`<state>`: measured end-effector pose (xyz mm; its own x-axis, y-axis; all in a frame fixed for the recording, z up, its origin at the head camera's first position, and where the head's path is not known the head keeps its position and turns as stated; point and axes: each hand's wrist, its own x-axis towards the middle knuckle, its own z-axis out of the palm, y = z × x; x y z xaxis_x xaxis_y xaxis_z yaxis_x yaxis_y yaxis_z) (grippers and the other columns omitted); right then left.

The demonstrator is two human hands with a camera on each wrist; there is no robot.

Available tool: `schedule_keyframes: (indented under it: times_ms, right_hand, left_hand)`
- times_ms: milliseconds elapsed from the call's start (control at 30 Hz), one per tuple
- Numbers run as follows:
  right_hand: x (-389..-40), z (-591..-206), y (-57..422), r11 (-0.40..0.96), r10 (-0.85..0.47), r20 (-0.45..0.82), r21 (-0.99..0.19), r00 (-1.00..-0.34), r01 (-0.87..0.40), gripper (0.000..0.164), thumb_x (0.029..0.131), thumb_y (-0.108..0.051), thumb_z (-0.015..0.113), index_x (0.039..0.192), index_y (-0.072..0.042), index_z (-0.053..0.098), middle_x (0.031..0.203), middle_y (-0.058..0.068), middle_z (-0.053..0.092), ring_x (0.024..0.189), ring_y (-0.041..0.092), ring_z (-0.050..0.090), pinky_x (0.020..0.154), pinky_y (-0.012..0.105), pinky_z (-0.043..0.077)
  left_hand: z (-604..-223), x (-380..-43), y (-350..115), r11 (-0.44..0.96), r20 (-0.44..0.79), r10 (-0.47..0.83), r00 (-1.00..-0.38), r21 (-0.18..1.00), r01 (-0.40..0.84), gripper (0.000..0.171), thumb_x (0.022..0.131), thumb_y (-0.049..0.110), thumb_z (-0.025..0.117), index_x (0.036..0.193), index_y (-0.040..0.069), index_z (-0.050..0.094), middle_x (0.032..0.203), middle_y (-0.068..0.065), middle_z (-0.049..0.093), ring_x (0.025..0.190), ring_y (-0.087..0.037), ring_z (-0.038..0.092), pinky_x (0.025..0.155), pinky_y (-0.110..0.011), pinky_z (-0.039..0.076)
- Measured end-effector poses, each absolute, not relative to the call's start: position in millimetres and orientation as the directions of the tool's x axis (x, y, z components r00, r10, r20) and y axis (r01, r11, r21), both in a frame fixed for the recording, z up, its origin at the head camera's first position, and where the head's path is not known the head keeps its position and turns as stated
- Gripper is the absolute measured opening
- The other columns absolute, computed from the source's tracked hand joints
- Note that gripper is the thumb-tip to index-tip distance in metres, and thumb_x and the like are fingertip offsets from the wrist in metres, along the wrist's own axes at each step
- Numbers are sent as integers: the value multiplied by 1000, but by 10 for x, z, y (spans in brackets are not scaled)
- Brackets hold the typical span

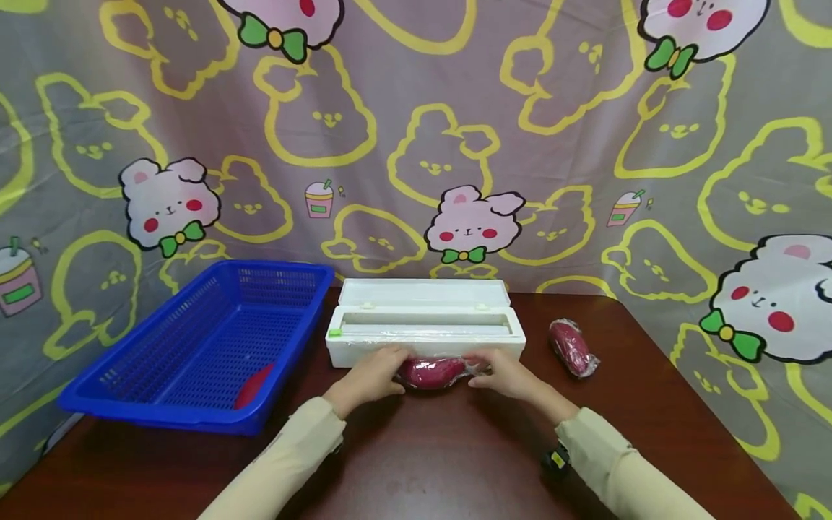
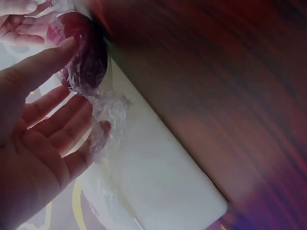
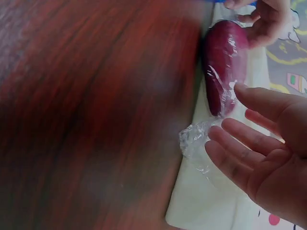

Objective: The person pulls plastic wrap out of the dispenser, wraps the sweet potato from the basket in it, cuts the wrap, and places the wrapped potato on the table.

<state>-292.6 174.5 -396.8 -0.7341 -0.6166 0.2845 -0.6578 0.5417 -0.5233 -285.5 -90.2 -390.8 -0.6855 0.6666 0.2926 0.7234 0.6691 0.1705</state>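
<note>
A purple-red, oblong vegetable point(image 1: 432, 373) wrapped in clear cling film lies crosswise in front of the white cling film dispenser point(image 1: 364, 353). My left hand point(image 1: 372, 374) holds its left end, thumb over the vegetable and fingers at the loose film, as the left wrist view shows. At the other end, my right hand point(image 1: 510, 372) holds the wrapped tip between thumb and fingers. Crumpled film point(image 3: 194, 139) sticks out past the fingers in the right wrist view. The dispenser's lid point(image 1: 425, 292) stands open, with the film roll point(image 1: 425, 330) visible inside.
A second wrapped purple-red vegetable point(image 1: 572, 348) lies on the brown table point(image 1: 650, 412) to the right. On the left stands a blue plastic basket point(image 1: 162, 413) with a red thing point(image 1: 253, 386) inside. A patterned cloth point(image 1: 403, 79) hangs behind the table.
</note>
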Motion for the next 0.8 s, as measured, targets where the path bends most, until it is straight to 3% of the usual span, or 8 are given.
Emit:
schedule_keyframes:
  times_ms: [200,500,633,800]
  right_hand:
    - [-2897,-3969,1713,554,-636,260,-503,-727,-664,40,71,-3,73,107,5,59,84,11,63,69,17,59,59,24,48]
    - [-2775,-3954,1701,613,-681,98,-465,-725,-639,44,65,-12,79,104,-1,62,72,-1,53,60,7,45,54,22,40]
    - [-2701,-3971,1677,631,-701,32,-436,-712,-641,45,63,-12,80,102,-1,60,73,-3,52,63,7,45,56,23,40]
    - [-2618,-3976,1652,615,-726,0,-446,-688,-650,43,63,-7,79,99,-4,56,68,-4,53,58,5,47,53,21,43]
  left_hand:
    - [-3893,-2823,-875,686,229,668,-708,179,706,48,61,14,81,102,4,58,97,-6,59,92,-21,55,80,-35,44]
    - [-3886,-2700,-813,697,122,689,-715,160,699,56,59,23,83,101,4,52,90,-6,61,83,-21,59,73,-32,47]
    - [-3926,-2622,-801,686,73,711,-700,150,712,56,60,28,82,98,6,49,87,-5,62,78,-18,59,70,-28,47]
    - [-3912,-2544,-782,649,56,754,-654,90,756,53,60,34,81,97,4,59,87,-2,61,81,-14,57,72,-25,46]
